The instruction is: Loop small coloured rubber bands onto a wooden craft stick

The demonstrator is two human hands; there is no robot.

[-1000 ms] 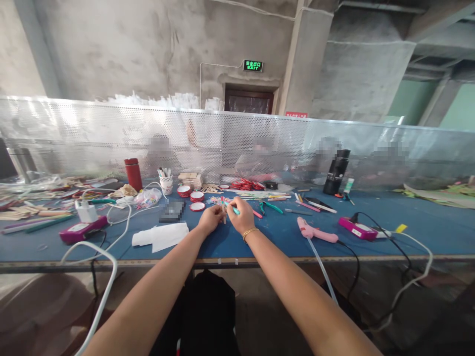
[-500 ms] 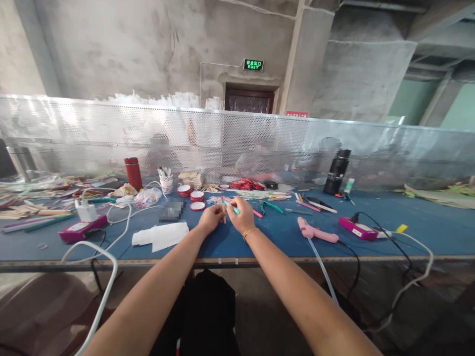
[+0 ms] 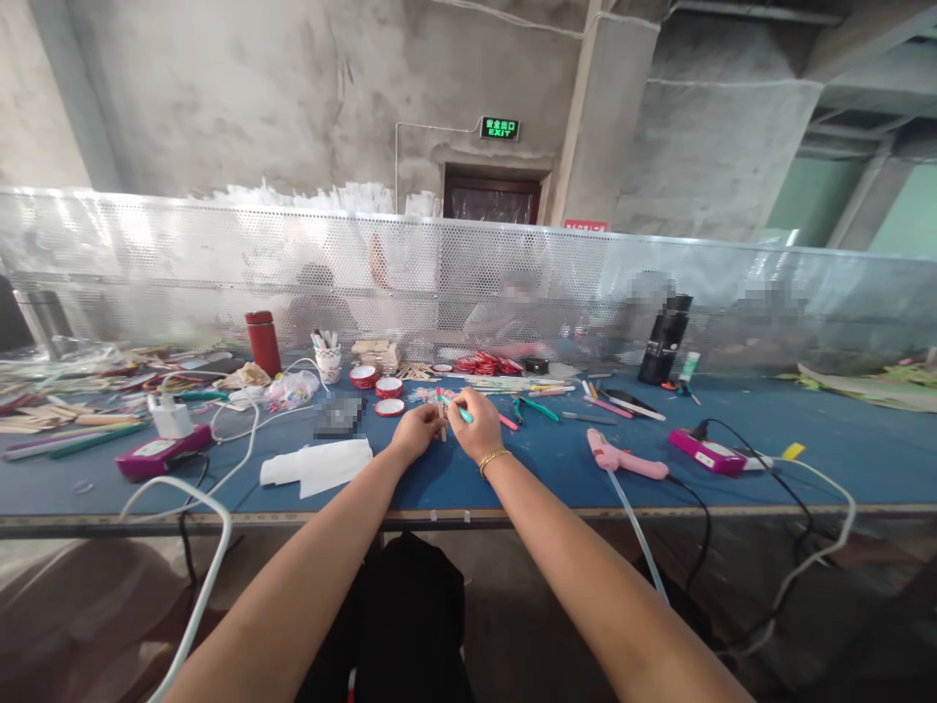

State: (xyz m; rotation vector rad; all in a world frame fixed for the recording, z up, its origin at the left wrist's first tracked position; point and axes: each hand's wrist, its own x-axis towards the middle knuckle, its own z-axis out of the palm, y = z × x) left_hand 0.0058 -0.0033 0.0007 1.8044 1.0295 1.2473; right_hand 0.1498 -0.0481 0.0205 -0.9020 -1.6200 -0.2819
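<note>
My left hand (image 3: 418,433) is closed on a narrow wooden craft stick (image 3: 443,428), held upright near the middle of the blue table. The top of the stick shows red. In my right hand (image 3: 477,422) is a teal marker (image 3: 464,413), gripped like a pen, its tip close to the upper end of the stick. Whether the tip touches the stick is too small to tell. Just left of my hands lie round red-rimmed white lids (image 3: 389,407). Right of them are a pink pen (image 3: 508,422) and green-handled pliers (image 3: 538,409).
A pink glue gun (image 3: 626,457) with its cable lies to the right, near a magenta power box (image 3: 707,451). White paper (image 3: 322,469) and a second magenta box (image 3: 162,453) lie left. A red bottle (image 3: 263,344) and a black bottle (image 3: 665,340) stand by the perforated screen (image 3: 410,293).
Both hands, the stick and the marker look almost unmoved. Behind the screen at the right, a blurred figure now shows.
</note>
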